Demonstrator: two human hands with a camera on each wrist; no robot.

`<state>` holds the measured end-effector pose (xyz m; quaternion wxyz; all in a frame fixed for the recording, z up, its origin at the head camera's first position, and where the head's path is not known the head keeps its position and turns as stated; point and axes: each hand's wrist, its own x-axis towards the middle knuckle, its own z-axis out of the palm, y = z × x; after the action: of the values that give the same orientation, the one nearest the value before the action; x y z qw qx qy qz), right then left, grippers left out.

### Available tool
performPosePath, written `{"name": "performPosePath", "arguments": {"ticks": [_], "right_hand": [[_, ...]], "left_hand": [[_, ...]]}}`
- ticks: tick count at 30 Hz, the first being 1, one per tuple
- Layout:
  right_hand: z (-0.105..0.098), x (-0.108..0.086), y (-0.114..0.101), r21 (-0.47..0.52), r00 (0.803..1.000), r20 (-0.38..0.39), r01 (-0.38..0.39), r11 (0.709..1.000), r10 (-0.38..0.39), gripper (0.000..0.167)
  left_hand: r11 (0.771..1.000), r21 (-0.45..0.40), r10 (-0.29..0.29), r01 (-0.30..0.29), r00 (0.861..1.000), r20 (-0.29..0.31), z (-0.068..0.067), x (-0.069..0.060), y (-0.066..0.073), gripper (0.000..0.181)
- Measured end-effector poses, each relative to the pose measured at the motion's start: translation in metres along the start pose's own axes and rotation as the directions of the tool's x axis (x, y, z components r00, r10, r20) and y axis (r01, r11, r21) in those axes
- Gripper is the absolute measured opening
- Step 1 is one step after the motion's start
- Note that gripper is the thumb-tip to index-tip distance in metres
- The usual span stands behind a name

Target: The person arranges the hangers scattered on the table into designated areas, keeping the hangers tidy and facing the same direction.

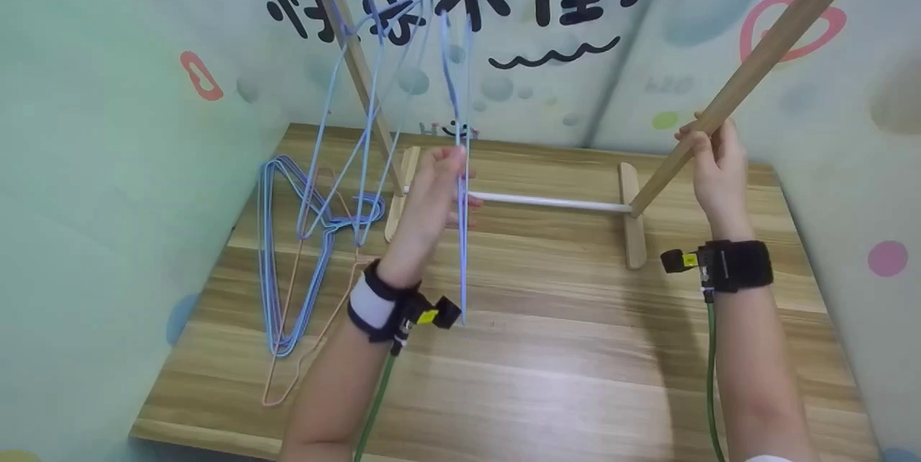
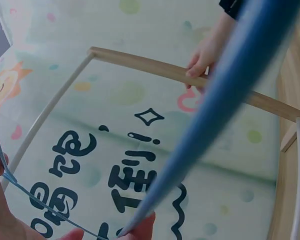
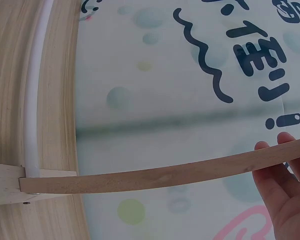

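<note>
My left hand [image 1: 432, 196] holds a thin blue clothes hanger [image 1: 463, 260], seen almost edge-on in the head view. The thumb and fingers lie on both sides of its wire. In the left wrist view a blue wire [image 2: 210, 115] of the hanger crosses close to the camera. With my right hand [image 1: 719, 167] I grip the slanting wooden post [image 1: 784, 37] of a drying rack, the thumb in front. The right wrist view shows fingers [image 3: 275, 185] round that post. How the held hanger's upper end sits is unclear.
Other blue hangers [image 1: 367, 124] hang at the rack's left side. A bundle of blue hangers [image 1: 266, 268] lies on the wooden table [image 1: 540, 390], with a pinkish hanger [image 1: 309, 350] beside it. A white lower bar [image 1: 547, 201] joins the rack's feet. Printed walls stand close behind and beside.
</note>
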<state>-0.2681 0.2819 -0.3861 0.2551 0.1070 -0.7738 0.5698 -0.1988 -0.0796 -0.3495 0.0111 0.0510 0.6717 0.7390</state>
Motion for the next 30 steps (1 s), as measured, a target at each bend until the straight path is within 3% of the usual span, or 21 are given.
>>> {"name": "performPosePath", "arguments": {"ticks": [10, 17, 22, 30], "right_hand": [[0.001, 0.001, 0.000, 0.014, 1.000, -0.001, -0.026, 1.000, 0.026, 0.032], [0.000, 0.003, 0.006, 0.011, 0.999, -0.011, -0.033, 0.999, 0.033, 0.027], [-0.001, 0.005, 0.012, 0.012, 1.000, -0.020, -0.020, 1.000, 0.020, 0.028], [0.001, 0.001, 0.003, 0.028, 1.000, -0.024, 0.017, 0.999, -0.017, 0.033]], "left_hand": [[1.000, -0.023, -0.007, 0.007, 1.000, 0.009, -0.005, 0.015, 0.035, 0.059], [0.993, -0.052, -0.105, 0.103, 0.994, -0.027, -0.006, 0.029, 0.057, 0.057], [0.991, -0.057, -0.125, 0.123, 0.991, -0.037, -0.008, 0.037, 0.061, 0.056], [0.987, -0.066, -0.151, 0.148, 0.988, -0.036, -0.010, 0.046, 0.062, 0.061]]}}
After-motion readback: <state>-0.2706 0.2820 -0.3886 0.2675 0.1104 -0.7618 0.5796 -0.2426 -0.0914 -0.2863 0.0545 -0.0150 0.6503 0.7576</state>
